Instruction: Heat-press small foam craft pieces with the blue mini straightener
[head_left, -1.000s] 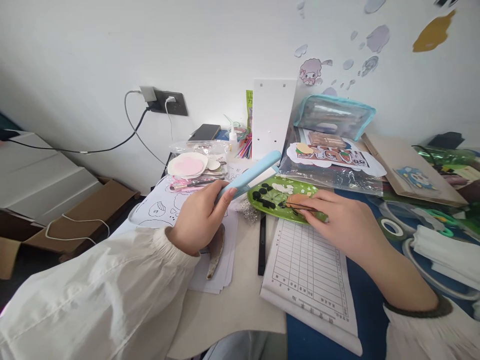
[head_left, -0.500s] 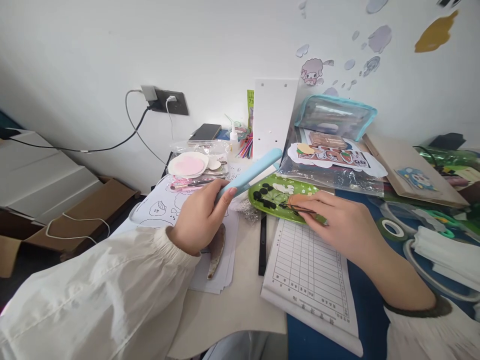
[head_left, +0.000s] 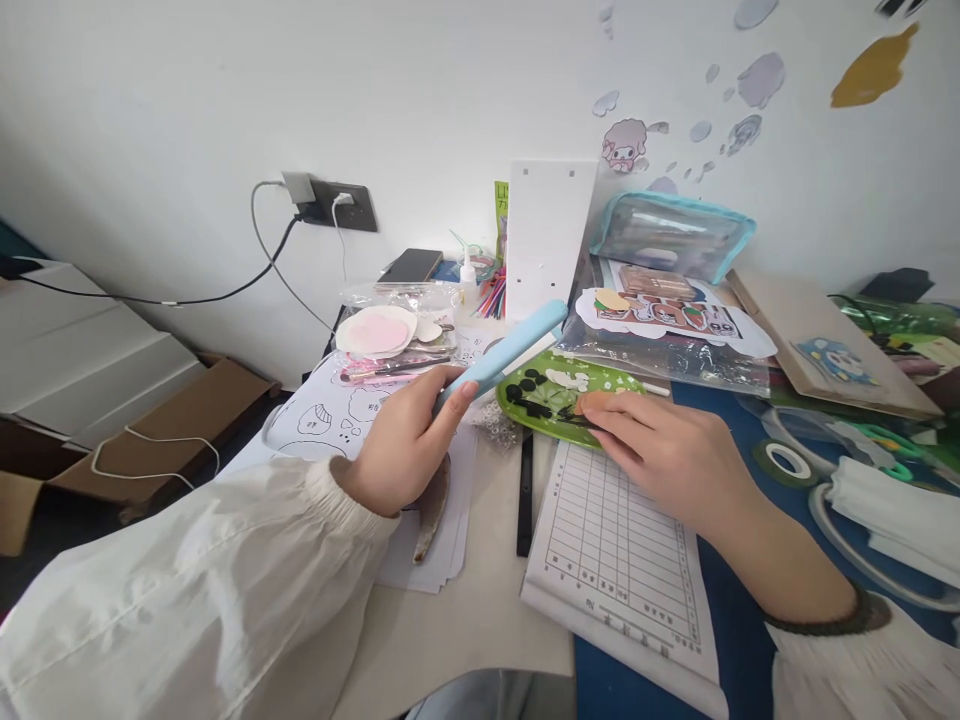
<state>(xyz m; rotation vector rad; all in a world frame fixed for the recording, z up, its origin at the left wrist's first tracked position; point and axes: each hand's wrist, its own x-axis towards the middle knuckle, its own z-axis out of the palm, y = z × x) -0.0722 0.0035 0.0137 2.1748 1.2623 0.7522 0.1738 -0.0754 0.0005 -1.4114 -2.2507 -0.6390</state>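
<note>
My left hand (head_left: 405, 437) is wrapped round a light blue hair straightener (head_left: 506, 350), which slants up to the right with its pale inner side showing. My right hand (head_left: 660, 450) is closed over the near edge of a green tray (head_left: 510, 410), its fingers pinching dark tweezers (head_left: 571, 413). Their tips are down among small black pieces (head_left: 529, 385), beside white pieces (head_left: 568, 380) in the tray. An orange piece (head_left: 592, 402) shows at the fingertips. Below my left hand, a curved brown piece (head_left: 431, 515) lies on printed sheets (head_left: 454, 545), partly covered.
A lined form pad (head_left: 622, 570) and a black strip (head_left: 526, 500) lie before the tray. Behind stand a white upright panel (head_left: 547, 240) and a clear pouch (head_left: 675, 235). Pink-and-white discs (head_left: 375, 330) are at left, green tape (head_left: 785, 460) at right, wall socket cords (head_left: 277, 255) far left.
My right hand has shifted slightly left and lower over the tray, with the tweezers reaching further among the black pieces. My left hand and the hair straightener are almost unmoved.
</note>
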